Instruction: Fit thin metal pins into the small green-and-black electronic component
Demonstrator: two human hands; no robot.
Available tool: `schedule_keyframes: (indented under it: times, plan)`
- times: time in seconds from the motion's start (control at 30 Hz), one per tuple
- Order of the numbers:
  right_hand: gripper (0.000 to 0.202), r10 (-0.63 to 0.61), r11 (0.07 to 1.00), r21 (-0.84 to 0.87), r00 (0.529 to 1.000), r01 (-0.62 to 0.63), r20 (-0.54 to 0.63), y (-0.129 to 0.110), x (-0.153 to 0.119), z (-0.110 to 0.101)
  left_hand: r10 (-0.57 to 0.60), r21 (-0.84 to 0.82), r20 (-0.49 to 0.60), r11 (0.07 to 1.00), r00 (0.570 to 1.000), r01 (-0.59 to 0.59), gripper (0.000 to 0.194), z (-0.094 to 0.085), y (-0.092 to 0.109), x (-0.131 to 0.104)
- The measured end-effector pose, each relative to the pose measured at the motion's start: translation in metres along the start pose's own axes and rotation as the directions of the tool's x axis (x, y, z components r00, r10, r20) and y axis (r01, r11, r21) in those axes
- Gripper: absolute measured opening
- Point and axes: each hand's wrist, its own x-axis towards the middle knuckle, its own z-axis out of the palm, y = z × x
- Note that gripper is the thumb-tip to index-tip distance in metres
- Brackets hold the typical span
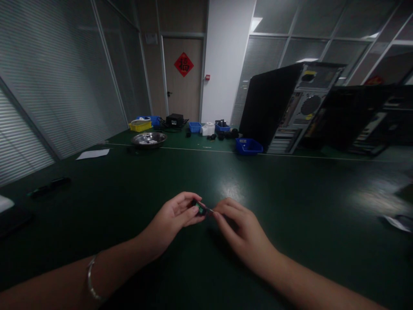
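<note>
My left hand (177, 214) is closed around a small black part with a green circuit-board face (200, 208), held between thumb and fingers above the green table. Close on its right, my right hand (240, 224) pinches a thin metallic piece (209, 211) between thumb and forefinger. The piece's tip meets the right end of the black part; whether it is a tool or belongs to the part I cannot tell. Fingers hide much of both. A silver bracelet (91, 280) circles my left wrist.
Across the green table (135, 176) stand a metal bowl (149, 140), a yellow basket (140, 125), a blue bin (248, 147) and a large black computer tower (290, 107). White paper (93, 154) lies at left, near dark parts (50, 186). Another white sheet (397, 223) is at far right.
</note>
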Motion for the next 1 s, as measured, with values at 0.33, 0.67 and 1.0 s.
schedule_keyframes:
  times: [0.33, 0.67, 1.0]
  plan:
    - [0.019, 0.02, 0.996, -0.092, 0.999, -0.016, 0.044, 0.003, -0.0004, 0.0008, -0.028, -0.045, -0.046, 0.999, 0.999, 0.026, 0.022, 0.0044, 0.0038, -0.0014]
    - [0.02, 0.017, 0.995, -0.094, 0.999, -0.012, 0.048, -0.0009, 0.0002, -0.0006, -0.025, -0.066, -0.081, 0.998, 0.996, 0.02, 0.019, 0.0034, 0.0028, -0.001]
    - [0.02, 0.05, 0.993, -0.107, 0.998, -0.046, 0.039, 0.0018, 0.0016, 0.0007, 0.016, -0.001, -0.064, 1.0, 0.998, -0.016, 0.024, 0.0028, -0.0001, 0.0002]
